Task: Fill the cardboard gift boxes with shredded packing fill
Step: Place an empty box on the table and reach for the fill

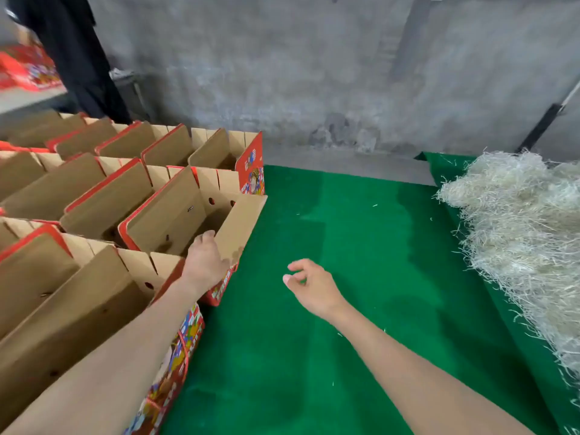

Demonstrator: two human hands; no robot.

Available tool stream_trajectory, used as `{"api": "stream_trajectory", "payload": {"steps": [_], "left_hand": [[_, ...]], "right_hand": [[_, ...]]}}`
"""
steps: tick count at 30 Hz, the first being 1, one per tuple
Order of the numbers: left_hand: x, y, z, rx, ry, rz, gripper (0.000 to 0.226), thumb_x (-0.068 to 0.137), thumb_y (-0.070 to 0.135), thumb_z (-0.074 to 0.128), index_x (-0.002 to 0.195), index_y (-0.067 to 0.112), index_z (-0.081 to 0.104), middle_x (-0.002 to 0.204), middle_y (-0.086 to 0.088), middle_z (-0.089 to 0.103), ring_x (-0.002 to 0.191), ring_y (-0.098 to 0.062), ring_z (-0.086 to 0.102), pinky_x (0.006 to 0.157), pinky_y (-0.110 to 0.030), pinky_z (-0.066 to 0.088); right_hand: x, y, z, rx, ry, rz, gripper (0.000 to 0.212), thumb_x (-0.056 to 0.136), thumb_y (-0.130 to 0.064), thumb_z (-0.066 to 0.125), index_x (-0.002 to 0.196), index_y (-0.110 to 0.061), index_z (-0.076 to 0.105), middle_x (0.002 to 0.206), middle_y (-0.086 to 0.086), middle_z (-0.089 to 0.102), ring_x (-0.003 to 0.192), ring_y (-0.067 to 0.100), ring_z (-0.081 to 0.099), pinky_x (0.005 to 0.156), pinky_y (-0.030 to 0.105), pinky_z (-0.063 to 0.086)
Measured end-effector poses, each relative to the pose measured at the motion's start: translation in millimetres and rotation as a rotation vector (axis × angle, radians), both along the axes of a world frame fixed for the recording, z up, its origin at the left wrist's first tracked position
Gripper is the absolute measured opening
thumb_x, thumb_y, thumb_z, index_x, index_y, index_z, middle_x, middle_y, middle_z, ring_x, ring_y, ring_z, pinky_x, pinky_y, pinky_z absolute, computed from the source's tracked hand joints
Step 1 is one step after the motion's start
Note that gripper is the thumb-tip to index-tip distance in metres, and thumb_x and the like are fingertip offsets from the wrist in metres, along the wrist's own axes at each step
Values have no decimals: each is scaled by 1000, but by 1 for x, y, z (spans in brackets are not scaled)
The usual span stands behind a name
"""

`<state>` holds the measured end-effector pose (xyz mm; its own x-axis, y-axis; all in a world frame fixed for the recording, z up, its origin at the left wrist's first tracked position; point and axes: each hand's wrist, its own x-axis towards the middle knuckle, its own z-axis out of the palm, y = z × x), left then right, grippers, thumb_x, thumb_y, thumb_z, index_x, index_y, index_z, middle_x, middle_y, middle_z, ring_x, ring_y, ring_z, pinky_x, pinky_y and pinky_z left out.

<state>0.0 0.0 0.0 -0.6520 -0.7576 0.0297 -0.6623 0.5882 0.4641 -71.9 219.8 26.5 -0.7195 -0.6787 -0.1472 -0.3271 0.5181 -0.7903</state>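
Several open cardboard gift boxes with red printed outsides stand in rows at the left. My left hand (205,262) grips the near right rim of one open, empty box (175,219) at the end of the middle row. My right hand (309,285) hovers above the green cloth with fingers loosely curled, holding nothing. A big pile of pale shredded packing fill (518,233) lies at the right, about an arm's length from my right hand.
Green cloth (329,340) covers the floor between the boxes and the fill. A grey concrete wall (314,73) runs behind. More red boxes (28,69) sit on a surface at the far left, beside a dark hanging cloth (78,58).
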Motion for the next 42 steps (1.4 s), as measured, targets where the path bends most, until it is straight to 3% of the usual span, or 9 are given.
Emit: {"api": "stream_trajectory", "payload": {"steps": [7, 14, 20, 24, 29, 34, 38, 40, 42], "left_hand": [[-21, -25, -36, -72, -570, -84, 104, 76, 15, 70, 147, 7, -5, 146, -20, 30, 133, -33, 33, 112, -46, 23], [-29, -37, -40, -203, -374, -115, 51, 87, 10, 50, 134, 6, 30, 114, -8, 57, 98, -22, 61, 79, -31, 51], [-45, 12, -51, -157, -346, -223, 62, 88, 8, 40, 144, 1, 15, 126, -12, 50, 108, -27, 56, 89, -35, 45], [-53, 52, -48, -159, -390, -286, 63, 91, 9, 39, 146, 3, 10, 130, -13, 46, 114, -28, 52, 95, -36, 40], [-33, 99, -29, -190, -496, -518, 73, 90, 8, 40, 148, 5, -4, 154, -12, 14, 143, -26, 13, 114, -48, 2], [23, 71, 3, -485, -513, -519, 106, 72, -8, 45, 135, 25, -34, 139, -5, -46, 131, -32, -37, 95, -58, -28], [62, 17, 15, -435, -632, -354, 92, 76, -2, 39, 147, 33, -6, 152, -9, -24, 141, -35, -4, 108, -50, 24], [66, 5, 13, -303, -505, -299, 94, 73, -8, 39, 147, 38, 5, 152, -8, -1, 125, -24, 40, 85, -25, 49], [59, -5, 7, -264, -444, -279, 90, 71, -10, 42, 146, 33, 16, 145, -9, 16, 80, -11, 60, 56, -16, 48]], "right_hand": [[-15, -56, 10, 97, -40, -2, 44, 97, -33, 46, 136, -15, 38, 126, 9, 55, 109, 23, 55, 93, 33, 44], [-28, -53, -15, 194, -99, -60, 48, 97, -33, 45, 138, -13, 34, 126, 11, 55, 112, 24, 55, 93, 30, 42], [-41, -57, -28, 170, -242, -140, 66, 96, -40, 45, 147, -7, 20, 131, 3, 48, 115, 17, 50, 104, 29, 33], [-41, -64, -29, -48, -556, -289, 67, 92, -46, 50, 142, -6, 30, 126, 5, 52, 105, 20, 56, 90, 31, 45], [-39, -68, -34, -169, -609, -458, 11, 89, -15, 57, 96, -8, 59, 91, 11, 65, 76, 22, 62, 63, 34, 55], [-54, -44, -27, -160, -465, -583, 19, 82, -12, 54, 96, -8, 65, 97, 16, 68, 82, 29, 66, 67, 42, 58], [-76, 0, -27, -60, -389, -554, 22, 86, -19, 53, 105, -9, 60, 105, 14, 65, 92, 31, 63, 76, 49, 56], [-86, 26, -27, -7, -365, -529, 20, 88, -17, 51, 105, -10, 58, 106, 14, 63, 94, 30, 61, 79, 49, 55], [-93, 53, -26, 62, -339, -495, 17, 88, -14, 49, 103, -12, 56, 104, 12, 62, 92, 28, 59, 78, 43, 55]]}}
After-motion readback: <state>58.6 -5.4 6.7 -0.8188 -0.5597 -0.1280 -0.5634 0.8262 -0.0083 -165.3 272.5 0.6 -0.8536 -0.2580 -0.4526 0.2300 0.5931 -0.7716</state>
